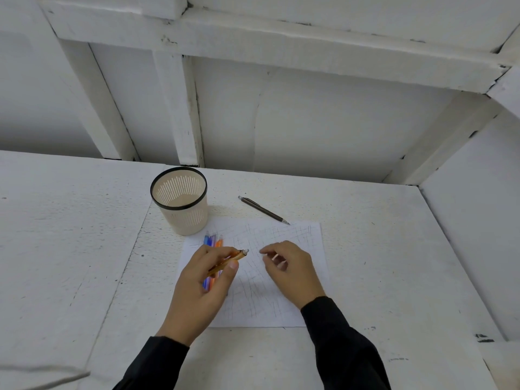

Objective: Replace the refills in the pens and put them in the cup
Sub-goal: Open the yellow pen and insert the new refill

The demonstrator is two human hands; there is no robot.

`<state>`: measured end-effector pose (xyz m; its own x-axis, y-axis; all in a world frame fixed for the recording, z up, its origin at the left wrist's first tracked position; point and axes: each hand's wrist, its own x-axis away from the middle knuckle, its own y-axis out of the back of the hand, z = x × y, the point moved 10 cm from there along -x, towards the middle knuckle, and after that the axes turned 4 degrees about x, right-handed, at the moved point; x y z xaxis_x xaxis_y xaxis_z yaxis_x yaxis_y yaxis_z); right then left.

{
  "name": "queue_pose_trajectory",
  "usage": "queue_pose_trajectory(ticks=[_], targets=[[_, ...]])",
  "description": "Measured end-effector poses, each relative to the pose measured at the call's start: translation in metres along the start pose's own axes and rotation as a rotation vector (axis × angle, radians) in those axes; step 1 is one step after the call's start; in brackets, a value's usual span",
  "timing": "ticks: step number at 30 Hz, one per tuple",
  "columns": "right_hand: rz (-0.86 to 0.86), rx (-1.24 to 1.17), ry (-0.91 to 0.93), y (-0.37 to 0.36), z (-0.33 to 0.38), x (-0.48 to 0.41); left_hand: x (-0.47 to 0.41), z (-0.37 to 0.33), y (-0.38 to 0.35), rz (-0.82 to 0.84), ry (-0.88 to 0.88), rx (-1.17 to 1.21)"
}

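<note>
My left hand grips an orange pen between thumb and fingers, its pale tip pointing right. Under that hand lie several blue and orange pens on a scribbled sheet of paper, partly hidden by my fingers. My right hand hovers over the paper just right of the orange pen's tip, fingers loosely curled and holding nothing that I can see. A beige slotted cup with a black rim stands upright behind the pens. A dark pen lies alone beyond the paper.
Everything rests on a white painted table. A white wall with beams rises at the back, and a white side panel closes the right edge.
</note>
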<state>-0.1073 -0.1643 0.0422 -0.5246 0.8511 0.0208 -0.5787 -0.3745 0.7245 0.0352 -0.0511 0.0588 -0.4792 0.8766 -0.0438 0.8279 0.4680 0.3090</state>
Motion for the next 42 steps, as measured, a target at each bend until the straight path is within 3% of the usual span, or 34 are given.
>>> queue_pose_trajectory(ticks=[2, 5, 10, 18, 32, 35, 37, 40, 42], targets=[[-0.012, -0.356, 0.008, 0.013, 0.021, 0.005, 0.0, 0.0, 0.0, -0.003, 0.007, -0.002], [0.01, -0.588, 0.072, 0.028, 0.05, 0.013, -0.001, 0.001, 0.0, -0.006, 0.008, -0.002], [-0.052, -0.423, 0.213, 0.041, 0.071, 0.019, -0.001, 0.001, -0.001, -0.011, 0.009, -0.009], [-0.088, -0.261, 0.293, 0.045, 0.082, 0.02, 0.0, -0.004, -0.001, -0.01, -0.019, -0.017], [0.052, -0.257, 0.189, 0.044, 0.078, 0.017, -0.002, -0.014, -0.001, 0.007, -0.076, -0.086], [0.096, -0.567, 0.047, 0.04, 0.066, 0.018, -0.002, -0.022, 0.002, -0.004, -0.047, 0.144], [0.094, -0.639, -0.075, 0.033, 0.051, 0.021, -0.004, -0.027, 0.01, -0.066, 0.018, 0.392], [0.105, -0.587, -0.22, 0.015, 0.034, 0.03, -0.002, -0.018, 0.018, -0.195, 0.244, 1.026], [0.15, -0.671, -0.286, 0.0, 0.033, 0.038, 0.001, -0.013, 0.007, -0.192, 0.405, 1.457]])
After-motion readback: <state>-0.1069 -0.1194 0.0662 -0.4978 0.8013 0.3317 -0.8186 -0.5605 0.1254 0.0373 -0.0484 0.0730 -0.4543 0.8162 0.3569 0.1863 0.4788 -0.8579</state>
